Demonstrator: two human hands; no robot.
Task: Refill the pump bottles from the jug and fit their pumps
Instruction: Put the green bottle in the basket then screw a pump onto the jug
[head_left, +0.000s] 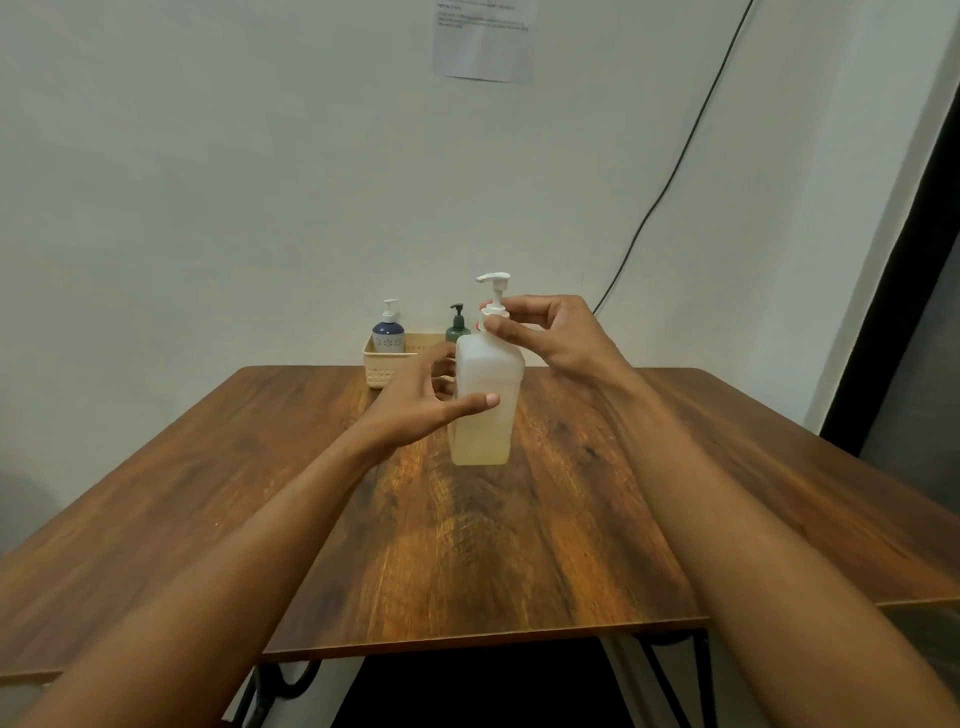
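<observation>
Clear bottle (485, 410) upright mid-table (208, 493). Left hand (421, 400) wraps its body, fingers curled round it. Right hand (550, 332) pinches the white pump (494, 291) collar at the neck.

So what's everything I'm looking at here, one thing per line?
clear bottle: one, translucent, pale liquid inside, standing mid-table
white pump: one, white, on the clear bottle's neck
blue bottle: one, dark blue with white pump, in the basket, left
green bottle: one, dark green with dark pump, in the basket, partly hidden
basket: one, cream, at the table's far edge
table: one, brown wood grain
paper sheet: one, white, on the wall
cable: one, black, running down the wall
left hand: around the clear bottle's body
right hand: fingers at the pump collar
</observation>
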